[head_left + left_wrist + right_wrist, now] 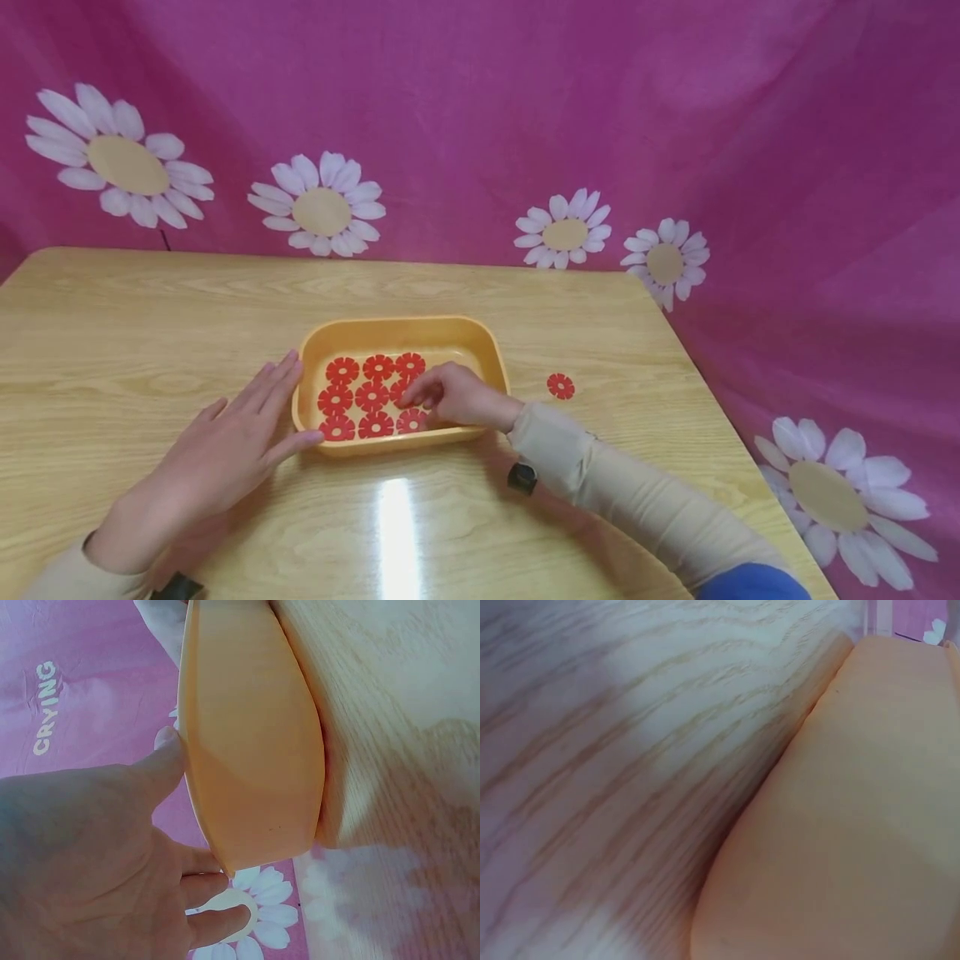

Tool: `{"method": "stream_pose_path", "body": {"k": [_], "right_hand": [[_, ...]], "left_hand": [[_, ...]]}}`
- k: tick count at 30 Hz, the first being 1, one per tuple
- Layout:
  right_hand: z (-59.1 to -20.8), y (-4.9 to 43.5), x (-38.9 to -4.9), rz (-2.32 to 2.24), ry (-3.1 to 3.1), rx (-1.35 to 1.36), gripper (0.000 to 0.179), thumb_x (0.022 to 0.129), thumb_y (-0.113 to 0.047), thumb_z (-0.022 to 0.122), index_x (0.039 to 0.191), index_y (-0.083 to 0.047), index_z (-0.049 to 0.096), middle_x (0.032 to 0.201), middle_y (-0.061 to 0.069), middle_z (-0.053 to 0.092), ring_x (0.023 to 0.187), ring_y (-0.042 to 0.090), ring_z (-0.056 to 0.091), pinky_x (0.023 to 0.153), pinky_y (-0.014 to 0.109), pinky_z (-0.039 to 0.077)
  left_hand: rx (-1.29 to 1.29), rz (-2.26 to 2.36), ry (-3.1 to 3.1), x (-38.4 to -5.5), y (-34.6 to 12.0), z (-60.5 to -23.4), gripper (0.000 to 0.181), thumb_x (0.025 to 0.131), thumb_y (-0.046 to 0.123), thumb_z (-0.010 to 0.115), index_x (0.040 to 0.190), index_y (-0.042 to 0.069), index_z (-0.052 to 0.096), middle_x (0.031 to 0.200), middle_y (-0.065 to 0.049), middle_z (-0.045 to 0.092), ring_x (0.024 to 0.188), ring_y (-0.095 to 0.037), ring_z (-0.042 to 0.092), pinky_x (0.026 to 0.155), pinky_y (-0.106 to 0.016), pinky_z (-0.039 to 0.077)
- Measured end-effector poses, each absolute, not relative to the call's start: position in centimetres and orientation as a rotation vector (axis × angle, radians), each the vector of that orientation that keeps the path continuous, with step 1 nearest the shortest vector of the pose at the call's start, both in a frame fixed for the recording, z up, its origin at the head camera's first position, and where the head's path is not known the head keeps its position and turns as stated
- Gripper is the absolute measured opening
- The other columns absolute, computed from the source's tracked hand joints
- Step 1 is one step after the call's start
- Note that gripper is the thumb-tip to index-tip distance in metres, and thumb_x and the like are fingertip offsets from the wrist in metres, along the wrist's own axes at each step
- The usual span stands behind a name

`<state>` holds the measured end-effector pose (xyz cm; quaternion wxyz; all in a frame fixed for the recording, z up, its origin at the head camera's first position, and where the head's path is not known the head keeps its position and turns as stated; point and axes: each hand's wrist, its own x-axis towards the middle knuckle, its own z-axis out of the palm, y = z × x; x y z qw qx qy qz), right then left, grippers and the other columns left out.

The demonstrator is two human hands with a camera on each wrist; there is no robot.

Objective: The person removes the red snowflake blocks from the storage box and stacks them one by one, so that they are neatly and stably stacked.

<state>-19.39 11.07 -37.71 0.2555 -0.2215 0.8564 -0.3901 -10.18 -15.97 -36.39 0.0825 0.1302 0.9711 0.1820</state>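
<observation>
- The left hand (221,450), fingers straight, touched the tray (397,447) — probably steadying it on the worktop (187,317).
- The right hand (461,396) bent over red discs (372,397) rowed inside — whether pinching one, unclear.
- Another disc (561,386) lay outside, right.

Wood-grain table (172,308), glare streak (398,537) on top; magenta cloth (450,100) behind, white daisies (321,212), pale lettering "CRYING" (45,709).

Yellow tray (405,445), upright, red notched discs (363,397) (pale-centred) in rows inside, lone disc (552,387) outside.
</observation>
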Motion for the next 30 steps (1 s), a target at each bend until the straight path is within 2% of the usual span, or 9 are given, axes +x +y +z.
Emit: {"method": "stream_pose_path", "body": {"k": [7,16,30], "right_hand": [[-37.60,10.82,-19.68,-0.946,2.342,-0.710,0.027,0.084,0.012,0.069,0.101,-0.008,0.076,0.098,-0.002,0.069,0.085,0.016,0.057,0.074,0.020,0.048],[-37.56,10.70,-19.55,-0.915,2.366,-0.661,0.029,0.081,0.018,0.066,0.094,-0.007,0.071,0.090,-0.002,0.064,0.083,0.015,0.055,0.071,0.021,0.048],[-37.21,10.76,-19.12,-0.937,2.387,-0.721,0.026,0.080,0.013,0.072,0.092,-0.010,0.071,0.085,-0.001,0.065,0.077,0.018,0.057,0.065,0.022,0.050]], "left_hand": [[0.386,0.537,2.904,-10.21,-15.97,-36.35,0.099,0.091,0.066,0.050,0.157,0.004,0.010,0.163,-0.018,0.008,0.145,-0.043,0.014,0.099,-0.078,0.021],[0.394,0.541,2.909,-10.33,-15.85,-36.33,0.099,0.091,0.064,0.053,0.157,0.003,0.012,0.162,-0.019,0.010,0.145,-0.043,0.014,0.098,-0.078,0.023],[0.387,0.552,2.903,-10.25,-15.89,-36.32,0.099,0.091,0.064,0.054,0.157,0.003,0.012,0.162,-0.018,0.010,0.145,-0.043,0.014,0.098,-0.078,0.023]]}}
